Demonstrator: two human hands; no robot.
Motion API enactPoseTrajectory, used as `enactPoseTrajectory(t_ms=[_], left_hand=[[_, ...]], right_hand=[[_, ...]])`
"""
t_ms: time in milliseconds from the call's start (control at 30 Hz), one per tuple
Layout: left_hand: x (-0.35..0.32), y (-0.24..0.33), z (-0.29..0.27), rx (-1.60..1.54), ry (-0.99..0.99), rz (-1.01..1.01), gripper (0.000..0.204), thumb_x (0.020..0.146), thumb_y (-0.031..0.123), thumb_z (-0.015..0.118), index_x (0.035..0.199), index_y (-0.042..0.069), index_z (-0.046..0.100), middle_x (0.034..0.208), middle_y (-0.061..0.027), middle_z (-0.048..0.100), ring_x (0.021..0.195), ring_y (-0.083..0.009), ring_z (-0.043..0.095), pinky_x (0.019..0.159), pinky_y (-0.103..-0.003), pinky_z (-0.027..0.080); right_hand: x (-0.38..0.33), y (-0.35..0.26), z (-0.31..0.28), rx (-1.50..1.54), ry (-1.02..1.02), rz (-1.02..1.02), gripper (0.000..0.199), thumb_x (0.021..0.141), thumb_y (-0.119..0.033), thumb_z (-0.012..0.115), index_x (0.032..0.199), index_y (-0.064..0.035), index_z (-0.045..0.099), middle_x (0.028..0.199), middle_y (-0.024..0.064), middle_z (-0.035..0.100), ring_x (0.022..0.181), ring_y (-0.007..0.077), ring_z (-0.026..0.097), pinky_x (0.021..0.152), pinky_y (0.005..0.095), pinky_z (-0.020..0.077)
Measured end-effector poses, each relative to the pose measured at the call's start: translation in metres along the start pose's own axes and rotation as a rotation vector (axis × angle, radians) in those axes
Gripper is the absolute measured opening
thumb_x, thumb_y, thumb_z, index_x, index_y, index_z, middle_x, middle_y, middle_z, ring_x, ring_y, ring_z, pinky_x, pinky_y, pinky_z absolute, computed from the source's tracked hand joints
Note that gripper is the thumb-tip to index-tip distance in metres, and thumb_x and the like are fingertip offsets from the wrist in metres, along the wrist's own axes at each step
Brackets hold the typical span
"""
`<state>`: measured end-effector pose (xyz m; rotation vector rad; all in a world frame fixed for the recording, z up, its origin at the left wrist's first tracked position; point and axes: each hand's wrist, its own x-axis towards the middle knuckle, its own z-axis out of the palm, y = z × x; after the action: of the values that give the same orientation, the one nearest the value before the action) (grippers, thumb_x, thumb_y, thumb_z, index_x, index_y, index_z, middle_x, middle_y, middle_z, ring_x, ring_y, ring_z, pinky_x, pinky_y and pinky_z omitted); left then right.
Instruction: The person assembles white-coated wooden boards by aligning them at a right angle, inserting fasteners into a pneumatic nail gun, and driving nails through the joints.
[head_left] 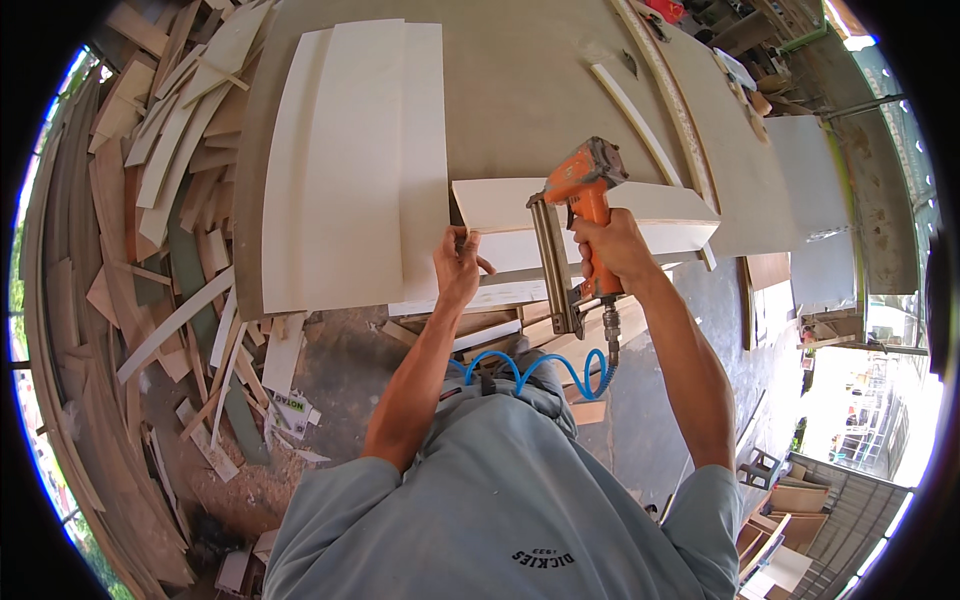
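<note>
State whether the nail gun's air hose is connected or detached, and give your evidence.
Connected: the coiled blue hose runs up into the handle base of the orange nail gun, gripped by the right hand.

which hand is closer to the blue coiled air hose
Right. The right hand grips the orange nail gun the hose feeds; the left hand holds the board's corner, farther off.

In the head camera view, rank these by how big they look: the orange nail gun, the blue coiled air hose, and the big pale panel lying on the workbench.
1. Pale panel, by far the largest.
2. Orange nail gun, held in the right hand.
3. Blue coiled hose, though its coils hide its true length.
</note>
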<state>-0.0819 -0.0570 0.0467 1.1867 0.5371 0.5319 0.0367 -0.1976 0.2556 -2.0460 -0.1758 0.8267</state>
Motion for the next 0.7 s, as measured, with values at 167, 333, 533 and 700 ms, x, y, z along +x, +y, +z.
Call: enactPoseTrajectory(t_ms=[167, 333, 533, 700], left_hand=[[0.001, 0.008, -0.009, 0.052, -0.019, -0.016, 0.025, 0.101, 0.02, 0.059, 0.101, -0.006, 0.057, 0.087, -0.0095, 0.064, 0.053, -0.017, 0.065, 0.046, -0.027, 0.047], [0.001, 0.017, -0.005, 0.162, 0.011, -0.076, 0.02, 0.099, 0.016, 0.061, 0.097, -0.004, 0.058, 0.081, -0.009, 0.064, 0.057, -0.0151, 0.065, 0.047, -0.029, 0.046], [0.003, 0.015, 0.001, 0.23, 0.056, -0.012, 0.016, 0.099, 0.012, 0.06, 0.095, -0.003, 0.055, 0.074, -0.0084, 0.062, 0.053, -0.0142, 0.062, 0.047, -0.03, 0.044], [0.003, 0.009, -0.001, 0.175, 0.04, 0.018, 0.018, 0.099, 0.013, 0.06, 0.095, -0.003, 0.055, 0.072, -0.0075, 0.061, 0.052, -0.0134, 0.061, 0.046, -0.029, 0.044]], right_hand=[[-0.001, -0.005, 0.019, -0.046, -0.08, 0.008, 0.018, 0.085, -0.013, 0.064, 0.078, 0.0029, 0.058, 0.06, 0.0058, 0.056, 0.041, 0.0156, 0.055, 0.04, 0.0302, 0.0454], [0.001, -0.003, 0.032, -0.059, -0.149, 0.005, 0.019, 0.084, -0.009, 0.061, 0.076, 0.008, 0.059, 0.06, 0.0085, 0.058, 0.043, 0.0168, 0.057, 0.04, 0.032, 0.0478], [0.002, -0.003, 0.035, -0.108, -0.165, -0.003, 0.023, 0.088, -0.016, 0.062, 0.077, 0.0041, 0.059, 0.058, 0.0062, 0.056, 0.041, 0.0149, 0.055, 0.04, 0.0299, 0.0447], [0.003, -0.006, 0.038, -0.117, -0.17, -0.008, 0.023, 0.088, -0.016, 0.062, 0.077, 0.0038, 0.058, 0.058, 0.0062, 0.056, 0.041, 0.015, 0.055, 0.04, 0.0299, 0.0448]])
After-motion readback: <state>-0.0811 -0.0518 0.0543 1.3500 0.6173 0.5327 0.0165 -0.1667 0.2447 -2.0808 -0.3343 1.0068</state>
